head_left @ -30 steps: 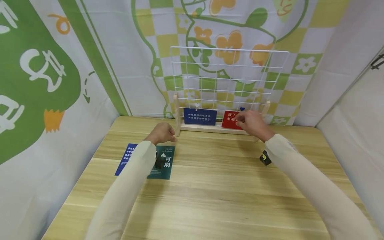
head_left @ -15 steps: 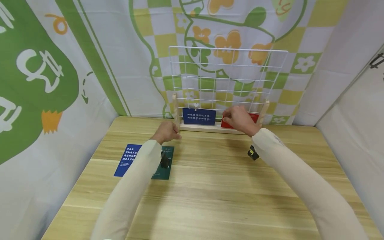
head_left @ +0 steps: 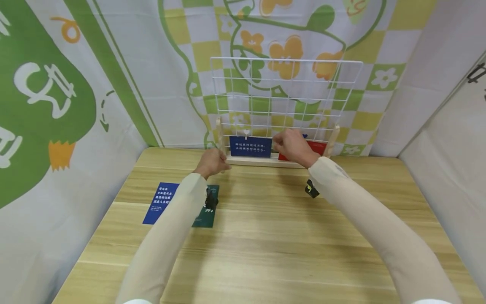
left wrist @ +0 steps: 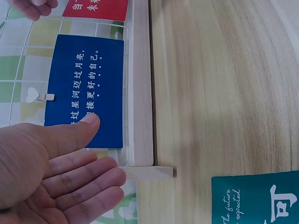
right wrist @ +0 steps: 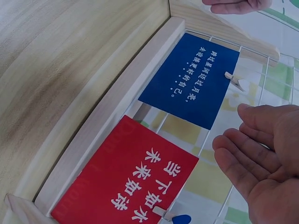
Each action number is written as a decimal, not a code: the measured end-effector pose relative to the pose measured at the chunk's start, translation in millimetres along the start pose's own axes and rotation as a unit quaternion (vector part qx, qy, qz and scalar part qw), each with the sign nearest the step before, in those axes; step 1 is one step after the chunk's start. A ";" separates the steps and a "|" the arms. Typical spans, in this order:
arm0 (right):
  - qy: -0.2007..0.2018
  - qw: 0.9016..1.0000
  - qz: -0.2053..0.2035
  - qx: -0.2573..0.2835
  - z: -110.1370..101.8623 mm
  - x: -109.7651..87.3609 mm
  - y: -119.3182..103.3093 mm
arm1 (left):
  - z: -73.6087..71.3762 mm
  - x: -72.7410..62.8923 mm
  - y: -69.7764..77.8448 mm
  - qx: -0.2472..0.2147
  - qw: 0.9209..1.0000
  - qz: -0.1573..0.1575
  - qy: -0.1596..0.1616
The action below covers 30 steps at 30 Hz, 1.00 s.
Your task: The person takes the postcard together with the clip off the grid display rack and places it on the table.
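Observation:
My left hand (head_left: pixel 211 162) is beside the left foot of a white wire grid rack (head_left: pixel 284 60); its fingers are loosely bent and hold nothing. In the left wrist view its thumb overlaps a blue card (left wrist: pixel 100 70) with white writing. A clip with a white heart (right wrist: pixel 237 82) fastens that card to the grid. To its right hangs a red card (right wrist: pixel 135 163), pinned by a clip with a blue heart (right wrist: pixel 181 219). My right hand (head_left: pixel 294 145) hovers before the grid, partly covering the red card in the head view, fingers relaxed with nothing between them.
Another blue card (head_left: pixel 161 203) and a green card (head_left: pixel 206 218) lie on the wooden table (head_left: pixel 273 245) at left, partly behind my left sleeve. The rack's wooden base (left wrist: pixel 141 84) runs along the back, before a patterned cloth (head_left: pixel 205 59).
My right hand has moved left along the grid, from over the red card's right part to its left edge. My left hand has shifted slightly right and up toward the rack's left foot.

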State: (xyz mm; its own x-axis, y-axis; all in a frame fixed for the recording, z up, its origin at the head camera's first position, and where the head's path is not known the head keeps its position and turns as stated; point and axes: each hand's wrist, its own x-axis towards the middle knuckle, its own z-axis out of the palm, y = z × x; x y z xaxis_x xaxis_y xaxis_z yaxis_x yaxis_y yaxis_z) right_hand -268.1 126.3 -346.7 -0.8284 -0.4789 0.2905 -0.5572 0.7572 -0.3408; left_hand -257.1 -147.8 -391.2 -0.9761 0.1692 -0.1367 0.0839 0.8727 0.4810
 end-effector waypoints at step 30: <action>-0.038 0.998 0.049 0.003 12.5 25.4 -27.3 | 6.3 19.2 19.3 -0.014 0.991 0.004 0.132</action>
State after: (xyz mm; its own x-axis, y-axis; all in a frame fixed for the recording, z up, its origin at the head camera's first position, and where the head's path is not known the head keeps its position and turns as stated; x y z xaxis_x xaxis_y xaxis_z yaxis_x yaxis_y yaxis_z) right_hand -274.6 87.9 -341.2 -0.8805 -0.4353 0.1879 -0.4740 0.7996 -0.3688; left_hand -273.0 -124.8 -389.9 -0.9941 0.0473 0.0973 0.0903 0.8581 0.5055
